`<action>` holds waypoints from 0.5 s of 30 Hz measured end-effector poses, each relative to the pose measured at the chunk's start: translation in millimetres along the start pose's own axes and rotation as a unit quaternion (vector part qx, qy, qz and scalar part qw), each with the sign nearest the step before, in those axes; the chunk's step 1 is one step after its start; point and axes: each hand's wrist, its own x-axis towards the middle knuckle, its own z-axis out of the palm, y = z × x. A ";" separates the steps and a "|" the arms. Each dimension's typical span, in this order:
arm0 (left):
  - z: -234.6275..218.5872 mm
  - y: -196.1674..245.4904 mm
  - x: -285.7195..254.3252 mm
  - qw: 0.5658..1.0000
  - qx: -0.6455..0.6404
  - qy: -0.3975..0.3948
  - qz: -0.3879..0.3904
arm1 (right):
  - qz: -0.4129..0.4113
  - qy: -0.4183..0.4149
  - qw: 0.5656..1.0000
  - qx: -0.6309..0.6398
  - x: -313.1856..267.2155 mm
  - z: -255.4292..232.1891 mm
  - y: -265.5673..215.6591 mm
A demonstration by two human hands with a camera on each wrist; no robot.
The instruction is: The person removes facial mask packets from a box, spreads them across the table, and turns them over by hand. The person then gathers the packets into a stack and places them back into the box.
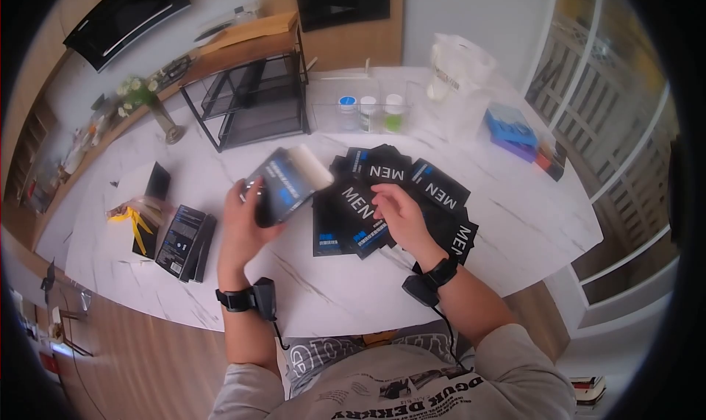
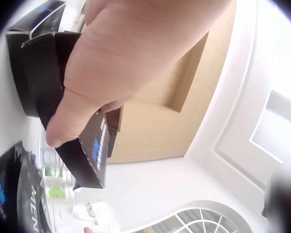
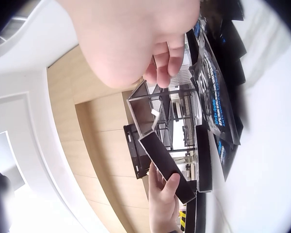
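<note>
- Two hands work over the marble table (image 1: 331, 295) in the head view: the left hand (image 1: 243, 225) grips a dark open box (image 1: 283, 183) lifted off the surface, while the right hand (image 1: 397, 210) rests with loose fingers on the spread of black MEN packets (image 1: 382, 199)
- Left wrist view: the thumb (image 2: 82, 97) pinches the box (image 2: 85, 155)
- Right wrist view: fingertips (image 3: 167, 63) curl loosely above the packets (image 3: 216, 97), holding nothing

Glossy black card box (image 1: 283, 184); shiny flat packets (image 1: 382, 199); smooth marble-look counter (image 1: 331, 287); black wire-metal rack (image 1: 254, 100).
</note>
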 end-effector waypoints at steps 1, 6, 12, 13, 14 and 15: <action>-1.1 -7.3 -1.4 0.999 0.036 -0.004 -0.025 | 0.005 -0.007 1.000 -0.012 -0.2 0.2 0.0; -5.8 -31.1 1.2 0.988 0.099 -0.051 -0.105 | -0.028 0.003 0.999 -0.043 0.8 1.1 3.3; -9.8 -39.3 -4.9 0.986 0.134 -0.070 -0.070 | -0.054 0.026 0.993 -0.101 0.6 0.0 3.6; -13.1 -28.7 -4.4 0.989 0.131 -0.044 -0.048 | -0.066 0.032 0.987 -0.144 0.9 -0.6 2.2; -14.7 -14.1 -0.6 0.997 0.070 -0.034 -0.025 | -0.077 0.038 0.979 -0.186 1.0 -1.0 1.6; -14.1 6.4 4.7 1.000 0.008 -0.023 -0.003 | -0.095 0.045 0.970 -0.220 0.6 -1.4 3.4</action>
